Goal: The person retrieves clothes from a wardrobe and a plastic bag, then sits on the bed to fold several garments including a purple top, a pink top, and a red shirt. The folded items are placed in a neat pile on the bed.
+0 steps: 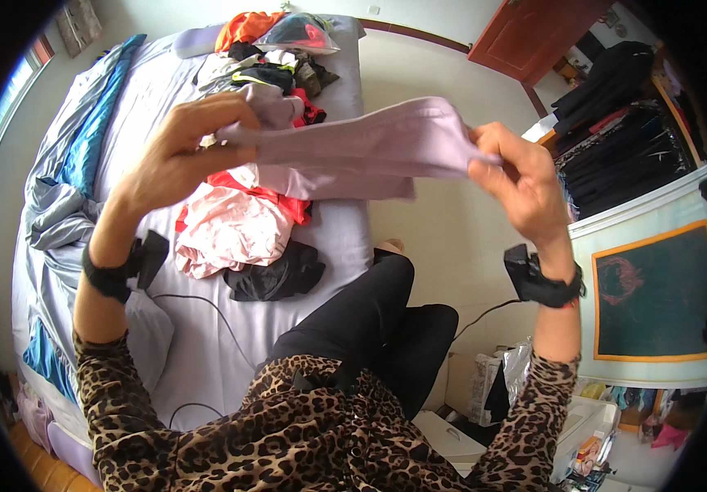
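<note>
A light purple garment (359, 144) is stretched in the air between my two hands, above the edge of the bed. My left hand (196, 141) grips its gathered end, and part of the cloth rises behind the fingers. At the opposite end, my right hand (510, 175) pinches a corner between thumb and fingers. A lower flap of the cloth hangs between them. Beneath and beyond it, a pale pink garment (236, 227) lies crumpled on the bed over something red, beside a black garment (276, 273). The garment's exact kind cannot be told.
Mixed clothes (261, 74) and a clear plastic bag (298, 34) lie at the bed's far end. A grey-and-blue quilt (86, 141) runs along the left. Right of the bed are tiled floor (433, 246), an open wardrobe with hanging clothes (624, 160) and a chalkboard (654, 295). Cables trail from both wrist straps.
</note>
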Tool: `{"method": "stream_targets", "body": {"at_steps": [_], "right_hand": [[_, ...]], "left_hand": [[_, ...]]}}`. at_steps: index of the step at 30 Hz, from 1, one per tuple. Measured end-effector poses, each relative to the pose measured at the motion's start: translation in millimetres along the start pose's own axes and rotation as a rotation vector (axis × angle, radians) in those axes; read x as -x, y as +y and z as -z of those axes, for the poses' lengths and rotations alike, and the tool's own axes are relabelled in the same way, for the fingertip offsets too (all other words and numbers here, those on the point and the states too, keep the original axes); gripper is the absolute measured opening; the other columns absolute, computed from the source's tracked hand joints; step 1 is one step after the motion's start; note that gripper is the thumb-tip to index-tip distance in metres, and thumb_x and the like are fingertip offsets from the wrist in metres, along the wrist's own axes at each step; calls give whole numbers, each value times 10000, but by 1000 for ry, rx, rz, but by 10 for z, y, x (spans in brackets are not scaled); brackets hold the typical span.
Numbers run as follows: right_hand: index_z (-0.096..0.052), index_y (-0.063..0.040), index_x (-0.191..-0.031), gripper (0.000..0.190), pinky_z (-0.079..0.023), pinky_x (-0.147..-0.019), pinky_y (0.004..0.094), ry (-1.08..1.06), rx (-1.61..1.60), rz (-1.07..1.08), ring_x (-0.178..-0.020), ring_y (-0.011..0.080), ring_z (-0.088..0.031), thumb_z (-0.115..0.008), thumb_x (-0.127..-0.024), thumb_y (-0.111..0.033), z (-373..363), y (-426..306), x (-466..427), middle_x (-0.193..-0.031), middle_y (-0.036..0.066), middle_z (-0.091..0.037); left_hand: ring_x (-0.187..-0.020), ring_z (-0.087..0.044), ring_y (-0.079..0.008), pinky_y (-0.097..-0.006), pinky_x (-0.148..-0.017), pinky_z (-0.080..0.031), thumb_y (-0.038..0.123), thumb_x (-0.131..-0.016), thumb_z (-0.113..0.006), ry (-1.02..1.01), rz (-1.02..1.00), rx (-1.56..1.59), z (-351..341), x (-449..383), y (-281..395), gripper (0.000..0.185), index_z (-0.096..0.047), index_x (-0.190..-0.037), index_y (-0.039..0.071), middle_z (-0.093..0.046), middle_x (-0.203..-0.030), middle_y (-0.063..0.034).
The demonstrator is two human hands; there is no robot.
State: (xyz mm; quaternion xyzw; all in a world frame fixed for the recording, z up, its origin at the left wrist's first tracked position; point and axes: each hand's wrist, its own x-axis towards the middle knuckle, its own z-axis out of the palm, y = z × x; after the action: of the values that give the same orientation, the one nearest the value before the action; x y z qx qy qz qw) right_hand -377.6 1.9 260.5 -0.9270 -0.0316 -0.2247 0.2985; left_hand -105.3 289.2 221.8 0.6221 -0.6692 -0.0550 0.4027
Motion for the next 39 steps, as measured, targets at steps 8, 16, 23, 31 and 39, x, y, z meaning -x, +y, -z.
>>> {"method": "stream_targets", "body": {"at_steps": [8, 16, 23, 31, 39], "right_hand": [[-437, -33, -655, 352, -404, -602, 370, -528, -227, 163, -646, 269, -480, -786, -692, -6, -693, -371, 633, -694, 85, -473], [-377, -23, -665, 382, -377, -564, 380, -479, -419, -186, -623, 270, -450, -752, -726, 13, -1238, -163, 1481, -640, 95, -418], [-482, -5, -710, 415, -389, -548, 357, -352, -289, -338, -599, 243, -441, -851, -781, -182, -1198, -34, 1541, -656, 87, -439], [-600, -4, -954, 388, -478, -646, 330, 40, -57, -730, -691, 175, -551, -786, -873, -335, -1695, 1499, 721, -760, 91, -605], [-524, 11, -1390, 937, -317, -1147, 532, -483, 252, -382, -1368, 339, -453, -717, -763, -658, -2727, 1372, 1703, -1424, 203, -536]], "left_hand": [[-693, -600, -329, -429, -654, -472, 37, -758, -765, -442, -57, 445, -539, 557, 312, 155, -632, -728, -35, -622, -747, -159], [-750, -674, -286, -366, -658, -520, 92, -827, -762, -558, 224, 597, -1306, 1213, 273, 249, -723, -1057, 7, -668, -836, -129], [-849, -667, -263, -361, -713, -512, 150, -836, -794, -483, 259, 599, -1246, 1130, 21, 236, -714, -1021, 27, -676, -903, -112], [-1026, -648, -260, -371, -922, -508, 138, -810, -771, 211, 675, 224, -1769, 565, -1626, 530, -562, -1278, 5, -643, -1173, -169], [-1486, -304, -318, -597, -1207, -159, 338, -619, -876, -332, 257, -233, -2761, 1834, -1125, 943, -484, -1464, 191, -425, -1538, -99]]}}
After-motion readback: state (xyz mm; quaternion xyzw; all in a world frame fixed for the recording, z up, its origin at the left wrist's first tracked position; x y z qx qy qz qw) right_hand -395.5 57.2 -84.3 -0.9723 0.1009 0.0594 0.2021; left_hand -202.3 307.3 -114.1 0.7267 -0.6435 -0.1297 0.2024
